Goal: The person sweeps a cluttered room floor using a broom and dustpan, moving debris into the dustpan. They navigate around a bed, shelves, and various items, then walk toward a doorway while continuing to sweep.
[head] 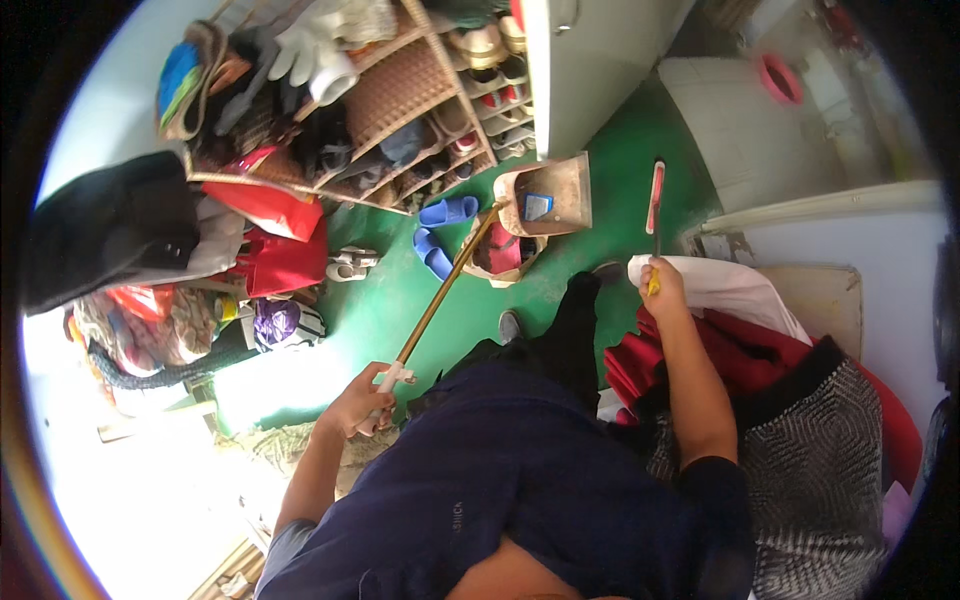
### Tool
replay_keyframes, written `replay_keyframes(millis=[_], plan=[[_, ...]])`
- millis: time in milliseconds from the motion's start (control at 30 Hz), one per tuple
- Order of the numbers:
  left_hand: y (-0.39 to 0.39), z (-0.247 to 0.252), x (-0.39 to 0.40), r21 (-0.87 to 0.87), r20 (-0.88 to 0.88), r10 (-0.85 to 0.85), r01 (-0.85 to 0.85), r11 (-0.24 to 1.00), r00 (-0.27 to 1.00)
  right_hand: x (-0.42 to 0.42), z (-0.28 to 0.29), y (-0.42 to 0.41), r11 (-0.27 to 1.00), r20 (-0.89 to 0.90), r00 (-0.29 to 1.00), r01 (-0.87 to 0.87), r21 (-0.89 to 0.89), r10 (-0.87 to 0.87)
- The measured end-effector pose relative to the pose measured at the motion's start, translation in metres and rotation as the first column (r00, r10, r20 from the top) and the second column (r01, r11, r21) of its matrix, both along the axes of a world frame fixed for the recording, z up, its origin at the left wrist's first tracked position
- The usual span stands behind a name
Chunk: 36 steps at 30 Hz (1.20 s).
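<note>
My left hand (358, 403) grips the white end of a brass-coloured pole (437, 300). This pole runs up to a long-handled dustpan (574, 187), whose pan is dusty and holds a small blue-and-white item (538, 206). In my right hand (664, 289) is the yellow handle (654, 282) of a tool with a thin shaft. Its narrow red-and-white head (655, 196), like a squeegee or brush, is over the green floor; whether it touches cannot be told. A bag or box (497, 251) with red contents sits beneath the dustpan pole.
Blue slippers (448, 212) and white shoes (352, 264) lie on the green floor (390, 322). A wicker shelf (401, 75) full of shoes and gloves stands ahead, beside a pale door (600, 75). Red bags (285, 255) are at left. Clothes (814, 442) are heaped close by my right arm.
</note>
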State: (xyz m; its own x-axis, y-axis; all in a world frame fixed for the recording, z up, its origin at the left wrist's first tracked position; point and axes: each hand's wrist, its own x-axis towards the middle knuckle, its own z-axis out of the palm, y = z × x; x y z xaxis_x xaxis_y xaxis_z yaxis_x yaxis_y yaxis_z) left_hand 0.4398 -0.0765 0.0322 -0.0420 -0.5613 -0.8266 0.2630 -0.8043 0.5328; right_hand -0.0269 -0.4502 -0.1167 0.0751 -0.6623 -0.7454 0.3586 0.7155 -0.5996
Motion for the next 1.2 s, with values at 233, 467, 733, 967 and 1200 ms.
replay_keyframes(millis=[233,467,733,967,1200], plan=[[0.1,-0.032,0.027,0.02,0.117,0.069,-0.072,0.997,0.991,0.057,-0.002,0.059,0.995,0.01,0.998,-0.069,0.074,0.068],[0.155,-0.08,0.021,-0.013,0.15,0.162,-0.162,0.987,0.975,0.076,0.019,0.124,0.978,-0.013,0.984,-0.175,0.115,0.178],[0.171,-0.1,0.02,-0.038,0.199,0.163,-0.159,0.987,0.966,0.094,0.076,0.169,0.957,-0.04,0.966,-0.246,0.156,0.255],[0.177,-0.115,0.017,-0.073,0.234,0.126,-0.112,0.991,0.964,0.112,0.138,0.207,0.956,0.044,0.973,-0.23,0.184,0.226],[0.2,-0.166,0.009,-0.148,0.429,0.095,-0.034,0.988,0.898,0.133,0.181,0.226,0.946,0.147,0.966,-0.24,0.216,0.212]])
